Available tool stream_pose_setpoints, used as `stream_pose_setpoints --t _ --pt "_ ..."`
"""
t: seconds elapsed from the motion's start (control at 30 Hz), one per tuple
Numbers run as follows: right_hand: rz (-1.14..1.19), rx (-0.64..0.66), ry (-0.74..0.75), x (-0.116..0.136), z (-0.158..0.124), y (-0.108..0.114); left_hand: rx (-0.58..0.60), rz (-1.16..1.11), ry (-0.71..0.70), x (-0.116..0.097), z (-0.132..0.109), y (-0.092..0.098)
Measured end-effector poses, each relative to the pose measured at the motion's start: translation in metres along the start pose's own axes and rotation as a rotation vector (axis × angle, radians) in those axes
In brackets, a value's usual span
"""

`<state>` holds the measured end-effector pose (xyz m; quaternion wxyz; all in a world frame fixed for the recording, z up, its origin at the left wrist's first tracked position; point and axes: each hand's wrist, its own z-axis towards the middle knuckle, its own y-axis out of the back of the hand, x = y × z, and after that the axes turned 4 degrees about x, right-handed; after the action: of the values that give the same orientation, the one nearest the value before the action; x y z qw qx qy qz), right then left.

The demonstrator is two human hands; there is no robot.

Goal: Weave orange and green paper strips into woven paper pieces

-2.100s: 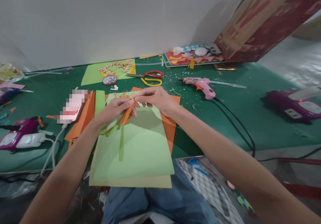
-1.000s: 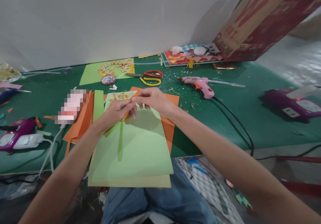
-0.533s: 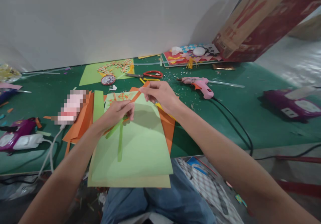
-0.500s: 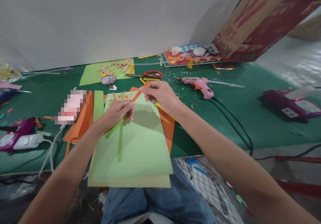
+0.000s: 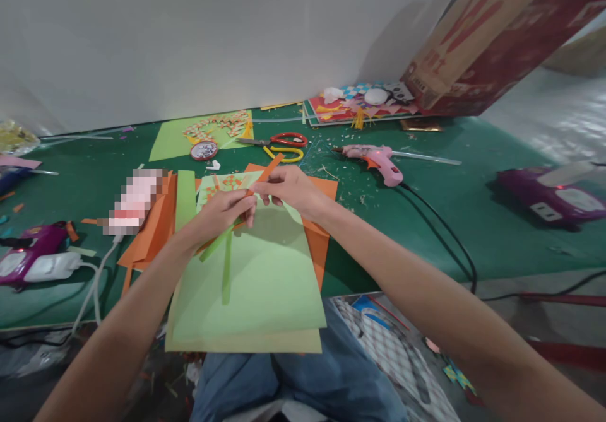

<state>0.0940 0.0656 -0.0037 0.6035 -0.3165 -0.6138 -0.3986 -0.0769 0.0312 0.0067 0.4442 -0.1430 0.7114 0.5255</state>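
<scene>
My left hand (image 5: 230, 209) is closed on paper strips; a green strip (image 5: 226, 267) and the lower part of an orange paper strip (image 5: 272, 167) come out of its grip. Close beside it, my right hand (image 5: 284, 190) pinches the same orange strip, whose free end sticks up past the fingers. Under both hands lies a stack of light green paper sheets (image 5: 255, 283), overhanging the table's front edge. Orange paper (image 5: 315, 239) shows from beneath the stack. Small woven orange and green pieces (image 5: 230, 182) lie just beyond my left hand.
Scissors (image 5: 284, 141) with red and yellow handles lie behind my hands. A pink glue gun (image 5: 379, 160) with its cord is to the right. Purple power sockets (image 5: 552, 198) sit at the far right, others at the left. A blurred-out object (image 5: 137, 201) with a white cable lies left.
My right hand has slid down the orange strip toward my left hand, leaving more of the strip's upper end showing. My left hand has hardly moved.
</scene>
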Motion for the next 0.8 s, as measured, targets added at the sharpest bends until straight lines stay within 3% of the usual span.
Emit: stream_pose_setpoints --t 0.5,0.8 --pt "-0.037 -0.053 -0.010 0.0051 -0.0021 -0.0026 0.020 0.023 -0.003 0.0024 0.0000 0.0015" --pt "-0.012 -0.068 0.006 0.0041 -0.0007 -0.0002 0.047 -0.159 0.003 0.0020 -0.0021 0.0010"
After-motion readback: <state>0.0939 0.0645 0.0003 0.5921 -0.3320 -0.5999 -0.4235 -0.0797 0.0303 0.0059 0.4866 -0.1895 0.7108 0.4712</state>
